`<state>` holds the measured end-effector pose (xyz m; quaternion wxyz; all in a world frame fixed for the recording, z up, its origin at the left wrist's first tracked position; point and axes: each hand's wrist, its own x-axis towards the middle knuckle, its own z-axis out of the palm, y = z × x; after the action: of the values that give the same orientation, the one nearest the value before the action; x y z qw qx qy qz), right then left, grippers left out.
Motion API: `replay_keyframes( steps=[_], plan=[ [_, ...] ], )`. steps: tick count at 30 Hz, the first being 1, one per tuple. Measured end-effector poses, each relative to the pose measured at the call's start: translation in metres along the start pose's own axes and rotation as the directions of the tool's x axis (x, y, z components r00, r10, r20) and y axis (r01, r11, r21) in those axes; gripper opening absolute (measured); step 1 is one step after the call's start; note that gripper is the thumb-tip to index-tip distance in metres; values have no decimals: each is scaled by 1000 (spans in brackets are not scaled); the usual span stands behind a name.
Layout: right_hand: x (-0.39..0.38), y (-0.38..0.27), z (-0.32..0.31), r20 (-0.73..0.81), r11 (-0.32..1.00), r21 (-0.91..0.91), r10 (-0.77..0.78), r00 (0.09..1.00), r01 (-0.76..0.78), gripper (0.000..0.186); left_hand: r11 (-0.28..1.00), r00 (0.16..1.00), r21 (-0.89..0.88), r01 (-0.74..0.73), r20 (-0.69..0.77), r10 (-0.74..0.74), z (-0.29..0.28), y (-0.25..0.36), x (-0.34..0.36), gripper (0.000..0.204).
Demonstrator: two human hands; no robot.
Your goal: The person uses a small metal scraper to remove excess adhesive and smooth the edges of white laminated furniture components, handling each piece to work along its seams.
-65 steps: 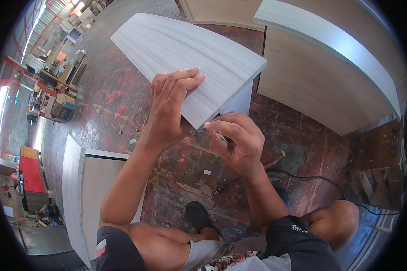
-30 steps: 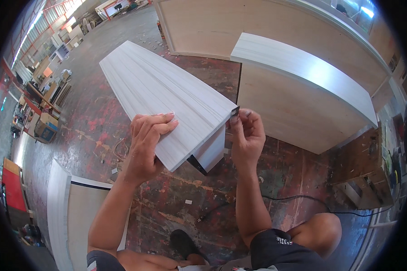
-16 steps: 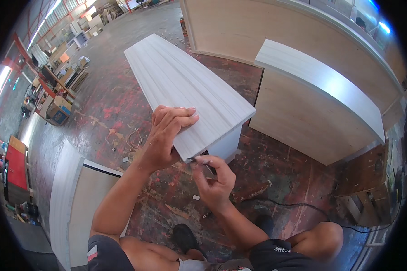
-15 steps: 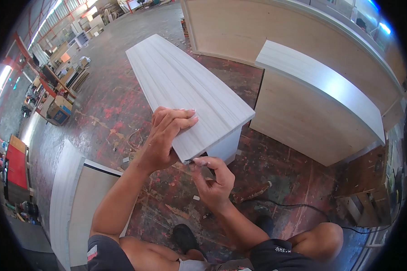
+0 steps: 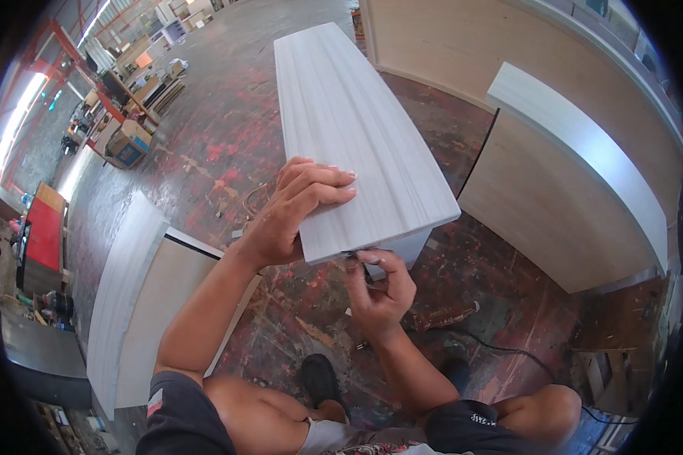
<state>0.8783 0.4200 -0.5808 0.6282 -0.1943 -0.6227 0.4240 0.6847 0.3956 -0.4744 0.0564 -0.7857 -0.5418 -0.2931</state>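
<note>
A long pale wood-grain cabinet (image 5: 357, 129) stretches away from me, its narrow near edge facing me. My left hand (image 5: 296, 205) lies over its left side by the near corner, fingers curled on the top face and thumb out of sight, gripping the board. At the near edge my right hand (image 5: 383, 288) is pinched, thumb and index finger together at the underside of the top board. Something small and dark shows at those fingertips, too hidden to name. A white side face of the cabinet shows below the overhanging top.
Another cabinet with a pale curved top (image 5: 584, 144) stands to the right, and a similar piece (image 5: 125, 303) at the left. Behind is a large wooden panel (image 5: 448, 53). A dark cable (image 5: 508, 349) and a brown tool-like object (image 5: 446, 315) lie on the stained floor.
My right hand has slid rightward along the near edge, away from the left corner. My left hand keeps its hold. The whole view has shifted, placing the cabinet further right in the picture.
</note>
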Motion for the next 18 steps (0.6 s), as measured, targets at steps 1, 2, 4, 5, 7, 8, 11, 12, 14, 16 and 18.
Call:
replay_keyframes(
  steps=[1, 2, 4, 5, 7, 8, 11, 12, 14, 16, 18],
  plan=[
    [-4, -6, 6, 6, 1000, 6, 12, 1000, -12, 18, 1000, 1000, 2, -11, -2, 11, 1, -1, -3, 46],
    [-3, -15, 12, 85, 998, -45, -44, 995, 48, 18, 1000, 1000, 4, -7, 0, 7, 2, -1, -2, 46],
    [-4, -23, 17, 163, 990, -91, -92, 982, 108, 18, 1000, 1000, -19, -12, -24, 11, 2, -1, 0, 43],
    [-3, -23, 18, 162, 993, -12, -116, 980, 120, 20, 1000, 999, -21, -18, -28, 17, 1, 1, 1, 43],
    [-1, -22, 16, 151, 980, 141, -163, 975, 142, 23, 989, 999, 142, 47, 7, -48, -7, 8, -2, 36],
    [3, -24, 12, 150, 979, 134, -176, 973, 156, 23, 989, 999, 141, 37, -4, -37, -12, 7, -6, 36],
    [26, -30, -14, -86, 897, 436, -36, 996, 70, 23, 992, 998, 111, 59, 8, -60, -28, -5, -30, 32],
    [40, -36, -26, -95, 868, 496, 22, 995, 28, 21, 994, 997, 82, 75, 17, -77, -35, -7, -42, 34],
    [65, -37, -53, 5, 927, 360, 109, 994, -104, 20, 993, 994, 54, 102, 22, -103, -42, -15, -58, 40],
    [83, -39, -66, 97, 950, 187, 237, 967, -251, 20, 993, 993, 38, 113, 13, -113, -37, -14, -57, 40],
    [104, -47, -68, 235, 953, 31, 288, 928, -303, 25, 992, 992, 37, 123, 1, -124, -40, -8, -52, 40]
  ],
)
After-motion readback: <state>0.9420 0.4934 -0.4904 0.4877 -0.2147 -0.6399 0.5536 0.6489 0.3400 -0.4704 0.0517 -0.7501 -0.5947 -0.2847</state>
